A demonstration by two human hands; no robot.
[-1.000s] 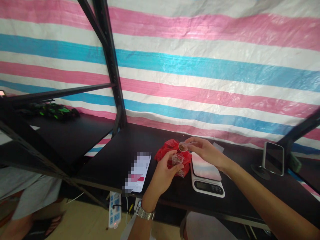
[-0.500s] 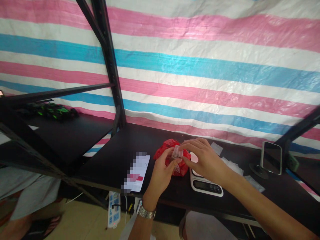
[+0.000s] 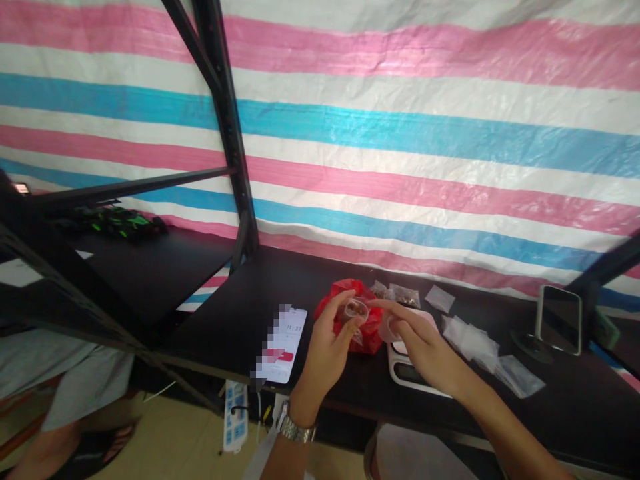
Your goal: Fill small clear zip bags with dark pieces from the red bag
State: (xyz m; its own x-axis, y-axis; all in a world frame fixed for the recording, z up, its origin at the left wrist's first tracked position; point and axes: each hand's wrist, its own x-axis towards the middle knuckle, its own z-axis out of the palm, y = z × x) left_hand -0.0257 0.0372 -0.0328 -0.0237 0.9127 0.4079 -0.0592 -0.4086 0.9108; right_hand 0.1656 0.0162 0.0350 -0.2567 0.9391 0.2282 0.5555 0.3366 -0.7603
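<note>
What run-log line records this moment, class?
left hand: holds small clear cup | right hand: fingers reaching to cup | behind: red plastic bag

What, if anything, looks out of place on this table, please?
The red plastic bag lies crumpled beside the scale, and clear plastic bags lie scattered to its right, looking untidy. No spill shows.
</note>
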